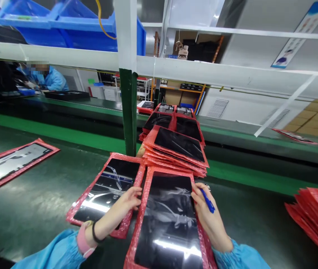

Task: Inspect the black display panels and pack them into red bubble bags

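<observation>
Right in front of me lies a black screen panel (170, 216) in a red bubble-wrap pouch. My right hand (208, 213) is at its right edge, fingertips against the pouch, with a blue pen (208, 200) held between the fingers. On the other side, my left hand (129, 201) hovers or rests by the pouch's left edge; its fingers are bent and slightly apart, holding nothing I can see. Under my left forearm lies a second wrapped screen panel (116, 179). Just beyond the front panel rises a stack of wrapped panels (177, 145).
Farther back stand two more stacks (188, 129) of pouched panels. A pouched panel (15, 162) lies silver side up at left; red pouches (316, 216) pile at right. A green-and-white post (129, 112) rises behind the panels. Blue bins (63, 28) sit overhead. A co-worker (52, 78) sits far left.
</observation>
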`<state>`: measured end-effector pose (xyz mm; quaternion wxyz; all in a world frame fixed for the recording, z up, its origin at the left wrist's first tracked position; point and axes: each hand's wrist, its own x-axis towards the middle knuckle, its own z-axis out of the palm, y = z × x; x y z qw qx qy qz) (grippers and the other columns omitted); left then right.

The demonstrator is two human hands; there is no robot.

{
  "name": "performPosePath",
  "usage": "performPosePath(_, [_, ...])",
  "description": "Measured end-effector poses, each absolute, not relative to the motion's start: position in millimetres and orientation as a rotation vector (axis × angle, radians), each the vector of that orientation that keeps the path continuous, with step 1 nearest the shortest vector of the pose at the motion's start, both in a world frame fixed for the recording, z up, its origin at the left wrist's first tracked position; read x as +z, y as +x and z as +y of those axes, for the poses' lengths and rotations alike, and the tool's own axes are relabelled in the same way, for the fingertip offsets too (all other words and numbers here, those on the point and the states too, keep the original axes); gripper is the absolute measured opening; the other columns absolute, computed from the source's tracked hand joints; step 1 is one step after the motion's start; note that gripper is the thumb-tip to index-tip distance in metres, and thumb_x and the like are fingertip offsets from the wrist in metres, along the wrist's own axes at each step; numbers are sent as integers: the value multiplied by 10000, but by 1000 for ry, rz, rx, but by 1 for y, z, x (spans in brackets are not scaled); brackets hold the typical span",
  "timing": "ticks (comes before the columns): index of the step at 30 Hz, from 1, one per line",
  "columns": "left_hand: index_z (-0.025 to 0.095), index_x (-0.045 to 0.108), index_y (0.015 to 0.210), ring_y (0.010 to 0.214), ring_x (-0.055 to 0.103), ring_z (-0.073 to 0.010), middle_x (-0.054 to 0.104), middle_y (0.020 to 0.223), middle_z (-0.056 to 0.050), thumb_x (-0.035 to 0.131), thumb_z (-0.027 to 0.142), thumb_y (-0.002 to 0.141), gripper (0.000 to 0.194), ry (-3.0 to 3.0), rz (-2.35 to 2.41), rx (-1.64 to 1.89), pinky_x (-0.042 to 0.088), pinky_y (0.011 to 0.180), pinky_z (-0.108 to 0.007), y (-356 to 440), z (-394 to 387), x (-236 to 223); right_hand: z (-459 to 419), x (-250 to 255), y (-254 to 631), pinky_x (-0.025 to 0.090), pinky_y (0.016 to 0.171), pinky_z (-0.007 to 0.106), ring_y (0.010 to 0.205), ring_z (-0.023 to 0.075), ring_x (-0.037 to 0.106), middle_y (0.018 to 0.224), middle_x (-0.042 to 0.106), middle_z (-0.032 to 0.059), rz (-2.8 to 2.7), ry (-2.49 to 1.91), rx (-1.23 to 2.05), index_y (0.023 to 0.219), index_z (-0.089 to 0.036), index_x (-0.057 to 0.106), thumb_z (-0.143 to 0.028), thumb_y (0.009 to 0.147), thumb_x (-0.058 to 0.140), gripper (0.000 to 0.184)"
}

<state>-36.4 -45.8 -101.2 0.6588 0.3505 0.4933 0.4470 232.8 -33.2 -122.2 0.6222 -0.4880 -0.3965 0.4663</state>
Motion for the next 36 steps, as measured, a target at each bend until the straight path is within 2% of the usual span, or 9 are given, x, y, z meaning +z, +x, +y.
performPosePath(4, [144, 633, 940, 678, 572, -139, 612, 777, -3, 757, 230, 598, 374, 770, 1124, 830, 463, 624, -288, -38, -59, -106, -42, -133, 221, 287, 1146, 457, 1364, 294, 431, 1307, 606, 86, -1036, -1145, 996, 1114, -266, 559, -368, 696, 757, 473])
performPosePath(9, [155, 594, 818, 528, 516, -100, 568, 584, 42, 769, 292, 602, 310, 818, 1122, 700, 402, 551, -249, -35, -54, -91, -53, -134, 217, 165, 1189, 522, 1412, 314, 350, 1427, 499, 119, -1135, -1152, 863, 1178, -245, 543, -328, 752, 719, 468])
performPosePath(16, [173, 587, 827, 651, 482, -87, 533, 689, 64, 760, 223, 612, 280, 955, 1142, 823, 378, 594, -204, -15, -35, -79, -56, -137, 220, 189, 1192, 498, 1418, 244, 351, 1483, 459, 101, -1200, -1017, 873, 1184, -287, 469, -313, 904, 568, 299])
performPosePath(19, [207, 543, 889, 695, 489, -89, 510, 722, 82, 765, 208, 618, 351, 925, 1204, 849, 382, 604, -192, -17, -31, -86, -59, -135, 222, 175, 1192, 501, 1417, 238, 350, 1465, 495, 85, -1284, -946, 965, 1164, -303, 494, -299, 890, 602, 295])
performPosePath(22, [198, 548, 885, 606, 503, -116, 522, 670, 70, 786, 288, 621, 367, 855, 1217, 708, 375, 515, -220, -27, -33, -91, -61, -131, 221, 238, 1168, 519, 1382, 261, 406, 1404, 568, 82, -1395, -862, 1090, 1153, -311, 532, -313, 867, 645, 307])
performPosePath(26, [186, 564, 837, 518, 475, -83, 524, 613, 83, 835, 279, 597, 374, 804, 1164, 698, 340, 452, -190, -33, -34, -88, -62, -129, 216, 314, 1138, 508, 1350, 250, 454, 1386, 586, 83, -1463, -811, 1114, 1154, -320, 496, -335, 911, 590, 261])
performPosePath(29, [196, 593, 897, 586, 557, -74, 603, 689, 73, 850, 259, 596, 401, 760, 1063, 790, 421, 531, -183, -27, -31, -78, -61, -129, 223, 452, 1050, 493, 1262, 258, 558, 1320, 635, 91, -1501, -830, 1027, 1119, -316, 472, -368, 937, 531, 198])
performPosePath(32, [152, 645, 864, 681, 642, -122, 684, 761, 1, 846, 304, 601, 365, 715, 957, 790, 510, 693, -247, -15, -32, -69, -57, -131, 253, 549, 937, 466, 1112, 281, 666, 1194, 704, 98, -1595, -942, 870, 1085, -290, 541, -378, 919, 553, 188])
performPosePath(36, [108, 668, 717, 617, 658, -164, 713, 688, -63, 834, 332, 606, 300, 703, 925, 743, 520, 632, -278, -3, -35, -66, -42, -142, 313, 415, 1071, 539, 1186, 309, 615, 1259, 666, 121, -1628, -1214, 488, 1164, -247, 588, -279, 881, 578, 285])
